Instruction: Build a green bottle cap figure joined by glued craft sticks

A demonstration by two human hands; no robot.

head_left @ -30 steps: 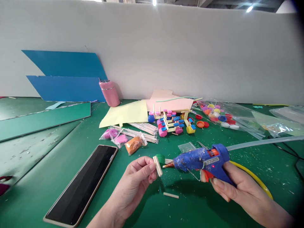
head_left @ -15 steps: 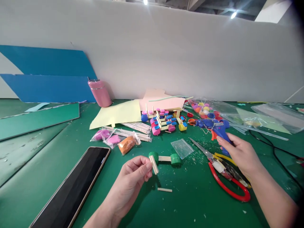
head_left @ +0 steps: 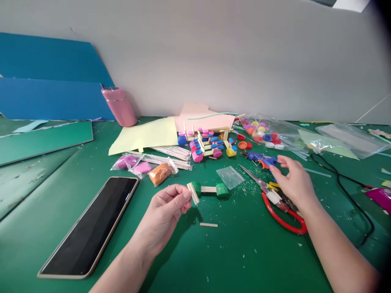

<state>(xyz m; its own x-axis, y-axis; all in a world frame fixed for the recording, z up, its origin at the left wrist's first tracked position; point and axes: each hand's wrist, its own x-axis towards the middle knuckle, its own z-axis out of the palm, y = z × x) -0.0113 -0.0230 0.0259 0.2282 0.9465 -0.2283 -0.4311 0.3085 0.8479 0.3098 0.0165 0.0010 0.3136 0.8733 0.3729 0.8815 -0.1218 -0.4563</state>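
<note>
Between the thumb and fingers of my left hand (head_left: 171, 203) are short wooden sticks (head_left: 193, 193), lying side by side. Just behind them is a piece made of green bottle caps (head_left: 222, 190) joined by pale sticks (head_left: 208, 189). One loose short stick (head_left: 209, 224) lies in front. My right hand (head_left: 295, 181) has its fingers apart beside a blue glue gun (head_left: 259, 157) with an orange trigger, which rests on the table; its handle is partly hidden. Below that hand are red-handled scissors (head_left: 282, 217) and yellow-handled pliers (head_left: 274, 184), overlapping.
A phone (head_left: 91, 228) lies at left, near wrapped clay (head_left: 160, 173) and stick bundles (head_left: 177, 162). Farther back are small cap-and-stick models (head_left: 210, 147), a bag of coloured caps (head_left: 261, 132) and a pink tumbler (head_left: 120, 108). A black cable (head_left: 348, 193) curves at right.
The glue gun, held in my right hand before, now lies on the table with my fingers opened from it. My left hand still holds the sticks. The view has tilted down.
</note>
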